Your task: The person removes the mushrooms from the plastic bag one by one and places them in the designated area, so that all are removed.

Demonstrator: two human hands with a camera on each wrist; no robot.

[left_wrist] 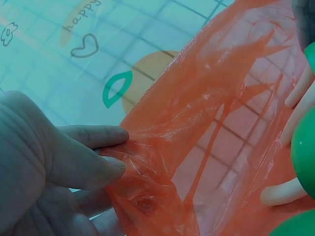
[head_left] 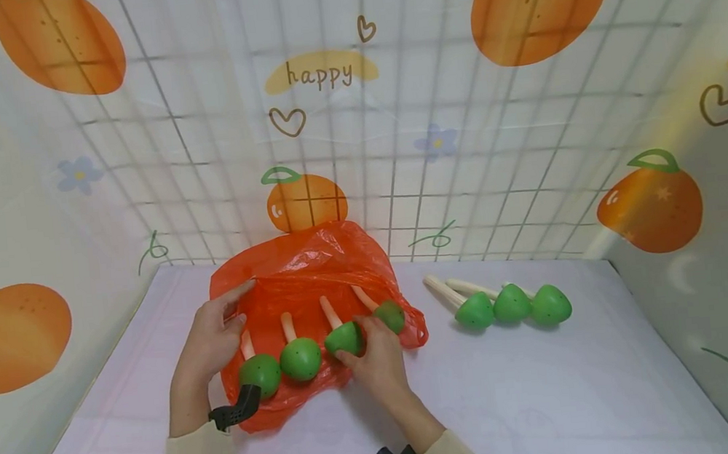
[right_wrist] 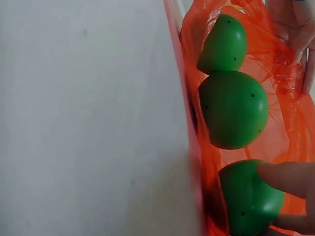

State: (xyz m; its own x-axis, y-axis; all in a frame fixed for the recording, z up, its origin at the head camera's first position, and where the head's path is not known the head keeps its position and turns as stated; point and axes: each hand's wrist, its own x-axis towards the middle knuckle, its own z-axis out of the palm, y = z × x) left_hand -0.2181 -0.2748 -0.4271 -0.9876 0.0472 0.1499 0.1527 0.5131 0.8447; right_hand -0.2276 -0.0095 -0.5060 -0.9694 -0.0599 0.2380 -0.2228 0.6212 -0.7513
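Note:
A crumpled red plastic bag (head_left: 315,261) lies on the table with its mouth raised. Inside it several maracas with green, black-dotted heads and pale handles lie in a row, such as this maraca (head_left: 301,359). At the bag's left side my left hand (head_left: 213,336) pinches the film between thumb and fingers, also seen in the left wrist view, where the bag (left_wrist: 162,162) bunches at the fingertips. My right hand (head_left: 380,361) pinches the head of another maraca (head_left: 343,338) on the bag, thumb on the near side. In the right wrist view that green head (right_wrist: 248,196) sits between the fingers.
Three more maracas (head_left: 512,304) lie close together on the white tabletop (head_left: 518,387) at the right, handles pointing back left. A wire grid behind a printed cloth (head_left: 356,140) stands along the back. Printed cloth also covers both sides.

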